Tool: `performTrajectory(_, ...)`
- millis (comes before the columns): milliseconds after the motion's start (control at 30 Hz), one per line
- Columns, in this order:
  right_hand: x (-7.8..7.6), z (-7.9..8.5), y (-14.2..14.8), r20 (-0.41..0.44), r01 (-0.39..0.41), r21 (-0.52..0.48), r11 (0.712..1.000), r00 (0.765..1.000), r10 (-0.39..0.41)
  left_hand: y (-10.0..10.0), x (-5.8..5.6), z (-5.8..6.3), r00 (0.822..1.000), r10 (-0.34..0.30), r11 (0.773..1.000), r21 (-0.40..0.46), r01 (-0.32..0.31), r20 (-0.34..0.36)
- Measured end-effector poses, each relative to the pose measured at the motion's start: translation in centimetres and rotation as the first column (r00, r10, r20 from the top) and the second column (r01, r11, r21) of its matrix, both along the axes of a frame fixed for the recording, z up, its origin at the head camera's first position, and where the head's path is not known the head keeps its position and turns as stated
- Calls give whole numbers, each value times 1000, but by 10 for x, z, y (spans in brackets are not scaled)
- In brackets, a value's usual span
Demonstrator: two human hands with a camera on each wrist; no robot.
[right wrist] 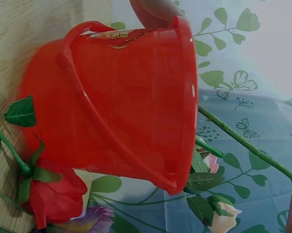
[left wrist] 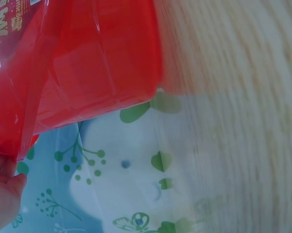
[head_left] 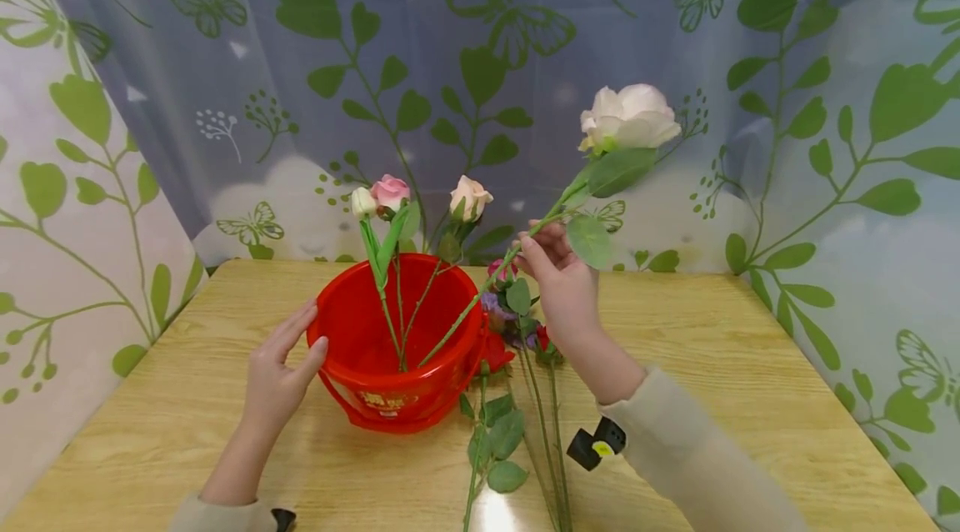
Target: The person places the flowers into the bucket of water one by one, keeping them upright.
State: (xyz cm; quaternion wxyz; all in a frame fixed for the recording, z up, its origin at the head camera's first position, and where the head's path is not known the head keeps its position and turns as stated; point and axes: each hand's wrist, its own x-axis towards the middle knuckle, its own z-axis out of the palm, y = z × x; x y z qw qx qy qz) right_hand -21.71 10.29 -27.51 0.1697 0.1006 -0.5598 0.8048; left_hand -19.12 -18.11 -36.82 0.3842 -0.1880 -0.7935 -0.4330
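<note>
A red bucket (head_left: 397,399) stands on the table, and my left hand (head_left: 281,378) rests at its left rim, fingers fairly straight and thumb over the edge. My right hand (head_left: 562,282) pinches the green stem of a large white flower (head_left: 630,119). That stem slants down to the left over the rim, its lower end inside the bucket. Also standing in the bucket are a white tulip (head_left: 363,203), a pink rose (head_left: 391,192) and a peach rose (head_left: 471,197). In the right wrist view, the held stem (right wrist: 248,145) runs from the bucket's rim to my fingertips.
Right of the bucket, several flowers lie on the wooden table (head_left: 660,332), among them a red flower (head_left: 495,351) and a purple flower (head_left: 497,306). Their stems point toward the front edge. The bucket's handle (right wrist: 94,109) hangs down its side. A patterned curtain (head_left: 420,57) hangs behind the table.
</note>
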Motion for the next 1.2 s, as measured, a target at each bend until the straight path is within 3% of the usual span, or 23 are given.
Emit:
performTrajectory(200,-2,-13,-7,-29,-11,80,997,1000,13,-12,-14,-23,1000,11,1000,-9,-11,4)
performTrajectory(300,-3,-22,-10,-36,-16,149,989,999,21,-15,-16,-27,1000,13,1000,-9,-13,9)
performTrajectory(633,-9,-47,-16,-62,12,322,947,998,8,-15,-17,-28,1000,8,1000,-10,-8,-5)
performTrajectory(1000,-8,-60,-24,22,-59,309,949,998,55,-16,-20,-30,1000,10,1000,-13,-10,-23)
performTrajectory(1200,-9,-62,-26,9,-84,339,937,996,87,-15,-17,-26,1000,11,1000,-10,-11,-4)
